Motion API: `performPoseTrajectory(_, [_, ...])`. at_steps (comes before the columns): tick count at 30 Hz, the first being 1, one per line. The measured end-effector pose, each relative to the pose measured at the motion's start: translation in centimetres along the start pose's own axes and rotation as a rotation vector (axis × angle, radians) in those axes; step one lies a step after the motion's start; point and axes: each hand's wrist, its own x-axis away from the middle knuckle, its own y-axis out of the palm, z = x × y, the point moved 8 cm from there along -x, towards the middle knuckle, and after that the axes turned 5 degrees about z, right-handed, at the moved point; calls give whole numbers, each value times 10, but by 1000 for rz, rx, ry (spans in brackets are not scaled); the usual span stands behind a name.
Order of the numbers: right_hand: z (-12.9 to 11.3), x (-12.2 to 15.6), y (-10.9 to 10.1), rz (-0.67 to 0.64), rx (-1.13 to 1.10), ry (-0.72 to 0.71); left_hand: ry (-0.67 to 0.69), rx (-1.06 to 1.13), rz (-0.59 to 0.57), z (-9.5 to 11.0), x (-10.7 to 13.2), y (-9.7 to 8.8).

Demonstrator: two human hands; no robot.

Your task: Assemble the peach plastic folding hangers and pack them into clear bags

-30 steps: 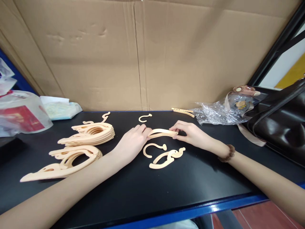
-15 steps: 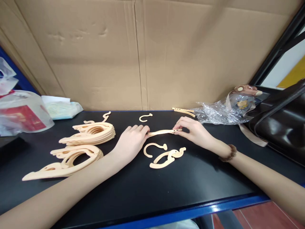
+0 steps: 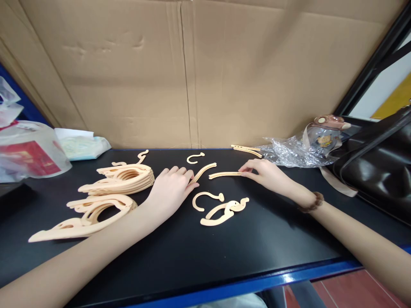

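On the black tabletop (image 3: 244,239), my left hand (image 3: 171,188) pinches the near end of a thin curved wooden strip (image 3: 203,170) that angles up to the right. My right hand (image 3: 263,173) holds the right end of a second wooden strip (image 3: 224,174), which lies nearly flat. The two strips are apart, with a small gap between them. Just in front of the hands lie a wooden hook piece (image 3: 208,198) and a curved hanger-shaped piece (image 3: 224,212). A smaller hook (image 3: 195,158) lies behind them.
Two stacks of wooden hanger shapes (image 3: 123,178) (image 3: 86,214) lie at the left. More strips (image 3: 247,149) rest by the cardboard wall (image 3: 192,72). Crumpled plastic wrap (image 3: 289,154), a bottle (image 3: 324,132) and a black bag (image 3: 379,162) fill the right; plastic bags (image 3: 28,154) stand at the left.
The paired strips that both hands held together have come apart. My left hand drew one strip back to the left; my right hand lowered the other to the table.
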Motion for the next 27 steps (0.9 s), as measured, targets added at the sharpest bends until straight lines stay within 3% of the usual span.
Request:
performPoseTrajectory(11, [22,4,-4,-6,90,244,188,149,35,11,1,-5])
performPoseTrajectory(19, [15,9,4,-113,-12,189,165,-98,139,14,0,-25])
performPoseTrajectory(27, [0,11,3,-143,-69,164,393,26,146,39,9,-19])
